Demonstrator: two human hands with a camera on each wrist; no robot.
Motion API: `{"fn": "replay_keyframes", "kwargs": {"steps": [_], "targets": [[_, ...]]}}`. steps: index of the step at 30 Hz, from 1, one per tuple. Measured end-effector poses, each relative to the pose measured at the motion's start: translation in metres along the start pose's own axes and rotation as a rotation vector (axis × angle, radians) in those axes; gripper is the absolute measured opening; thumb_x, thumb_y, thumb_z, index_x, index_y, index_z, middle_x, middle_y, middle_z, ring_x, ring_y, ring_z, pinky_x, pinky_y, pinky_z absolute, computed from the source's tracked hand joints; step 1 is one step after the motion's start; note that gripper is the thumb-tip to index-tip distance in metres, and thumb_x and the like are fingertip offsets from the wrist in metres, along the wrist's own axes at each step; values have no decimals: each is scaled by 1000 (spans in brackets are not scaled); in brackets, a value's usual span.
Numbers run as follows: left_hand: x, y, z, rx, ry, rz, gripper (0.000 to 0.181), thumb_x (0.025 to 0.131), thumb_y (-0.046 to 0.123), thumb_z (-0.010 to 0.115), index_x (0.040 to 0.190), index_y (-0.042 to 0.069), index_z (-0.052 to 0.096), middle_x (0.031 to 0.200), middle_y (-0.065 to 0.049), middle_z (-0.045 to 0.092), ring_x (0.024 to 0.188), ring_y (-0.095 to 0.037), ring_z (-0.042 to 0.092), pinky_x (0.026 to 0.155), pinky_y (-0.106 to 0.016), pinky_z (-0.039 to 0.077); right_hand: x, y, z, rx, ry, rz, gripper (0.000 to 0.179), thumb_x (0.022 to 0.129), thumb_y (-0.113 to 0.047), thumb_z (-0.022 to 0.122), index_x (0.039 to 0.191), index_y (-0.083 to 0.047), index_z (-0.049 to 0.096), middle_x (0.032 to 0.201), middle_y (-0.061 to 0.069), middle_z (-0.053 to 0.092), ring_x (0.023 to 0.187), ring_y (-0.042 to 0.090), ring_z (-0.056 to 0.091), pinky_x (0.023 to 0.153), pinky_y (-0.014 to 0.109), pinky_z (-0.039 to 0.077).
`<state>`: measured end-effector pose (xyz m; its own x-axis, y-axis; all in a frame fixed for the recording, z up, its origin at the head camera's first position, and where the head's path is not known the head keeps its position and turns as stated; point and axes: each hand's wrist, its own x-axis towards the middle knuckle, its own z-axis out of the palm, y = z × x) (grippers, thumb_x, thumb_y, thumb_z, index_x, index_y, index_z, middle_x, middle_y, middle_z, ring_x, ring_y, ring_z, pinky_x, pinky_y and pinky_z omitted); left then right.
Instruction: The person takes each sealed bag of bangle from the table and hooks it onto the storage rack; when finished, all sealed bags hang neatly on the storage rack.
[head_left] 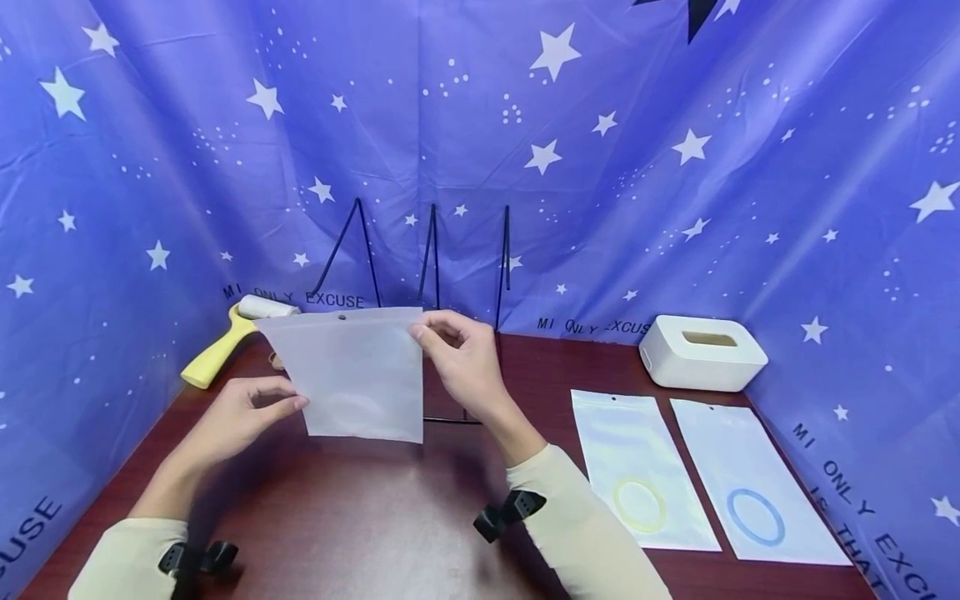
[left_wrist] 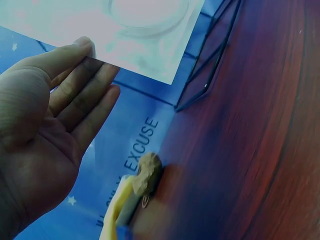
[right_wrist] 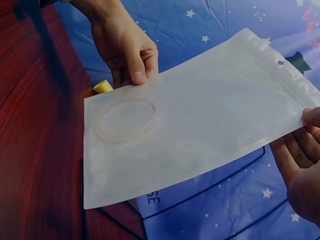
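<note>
Between my hands a white zip bag (head_left: 360,375) with a small hang hole is held up, above the table. My left hand (head_left: 243,417) pinches its left side edge low down between thumb and fingers. The top right corner is pinched by my right hand (head_left: 465,358). Through the film in the right wrist view, a pale pinkish ring (right_wrist: 125,120) shows near the bag's bottom end. Directly behind the bag stands a black wire rack (head_left: 502,275), its lower part mostly hidden by the bag and my right arm.
Two more white bags lie on the table at right, one with a yellow ring (head_left: 639,505), one with a blue ring (head_left: 756,517). Behind them stands a white tissue box (head_left: 701,354). At the back left lies a yellow-handled lint roller (head_left: 225,350), beside a small brown object (left_wrist: 147,172).
</note>
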<state>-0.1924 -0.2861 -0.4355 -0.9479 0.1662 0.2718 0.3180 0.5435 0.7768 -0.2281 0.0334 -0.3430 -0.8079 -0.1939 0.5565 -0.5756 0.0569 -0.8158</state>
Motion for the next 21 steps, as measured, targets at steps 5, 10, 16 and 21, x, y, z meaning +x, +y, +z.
{"fn": "replay_keyframes", "kwargs": {"steps": [5,10,16,21], "targets": [[0,-4,-11,34,29,-36,11,95,15,75,105,11,78,92,21,73,86,5,66,73,-15,52,7,-4,13,20,-1,0,9,94,-10,73,97,-2,77,79,8,68,66,5,50,59,20,39],[0,-9,-20,60,63,-65,17,95,19,75,108,8,78,92,22,72,84,7,65,71,-14,51,13,-3,26,33,17,17,11,93,-10,74,98,0,78,83,13,72,69,1,54,62,18,43],[0,-17,-26,79,84,-92,22,96,22,75,110,5,77,91,24,71,83,8,64,70,-14,51,18,2,39,56,46,44,13,93,-9,74,99,1,78,87,17,74,73,-2,58,66,17,47],[1,-22,-25,64,74,-121,27,97,24,74,114,3,76,90,24,72,83,8,64,71,-14,51,20,8,44,74,70,91,13,93,-11,74,98,0,78,84,12,73,72,-2,57,66,16,46]]}}
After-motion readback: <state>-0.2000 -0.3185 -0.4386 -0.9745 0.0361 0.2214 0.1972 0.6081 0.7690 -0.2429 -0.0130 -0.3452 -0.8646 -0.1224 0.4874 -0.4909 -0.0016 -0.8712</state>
